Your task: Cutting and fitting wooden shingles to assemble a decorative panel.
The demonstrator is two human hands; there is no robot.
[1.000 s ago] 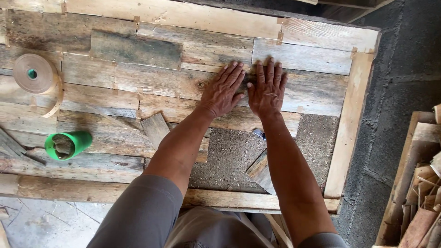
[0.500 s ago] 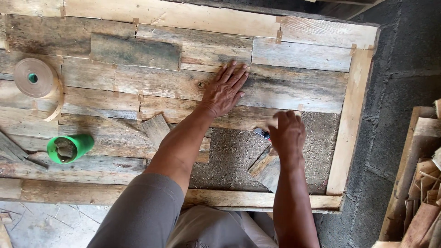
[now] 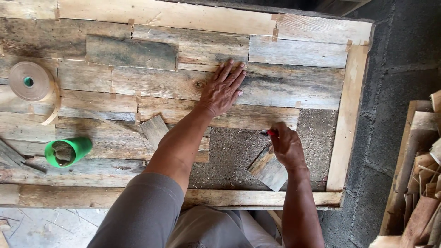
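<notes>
1. Panel [image 3: 353, 105] of weathered boards inside a pale wooden frame fills most of the view; bare dark backing [image 3: 229, 156] shows in the 5 o'clock region, where no boards lie.
2. Left hand [image 3: 223, 89] lies flat and fully open, palm down, fingers spread toward 12 o'clock, pressing on a grey board [image 3: 275, 89] near the panel's centre. It holds nothing.
3. Right hand [image 3: 287, 147] is curled closed around a small red-and-dark object [image 3: 270, 132], possibly a marker or knife; only its tip shows, at the hand's 11 o'clock, so its kind cannot be told. The tip sits at the lower edge of the boards, just above the bare backing.
4. Short offcut board [image 3: 268, 170] lies loose and tilted on the backing, just below the right hand and partly under the wrist.
5. Second loose offcut [image 3: 154, 131] lies tilted on the laid boards, at 9 o'clock from the left forearm.
6. Green cup [image 3: 69, 151] lies on its side at the panel's 8 o'clock, mouth toward 9 o'clock.
7. Roll of tan edging tape [image 3: 30, 82] lies flat at 9 o'clock, a loose tail hanging toward the cup.
8. Stack of wood scraps [image 3: 418, 183] stands off the panel at 4 o'clock, well apart from both hands.
</notes>
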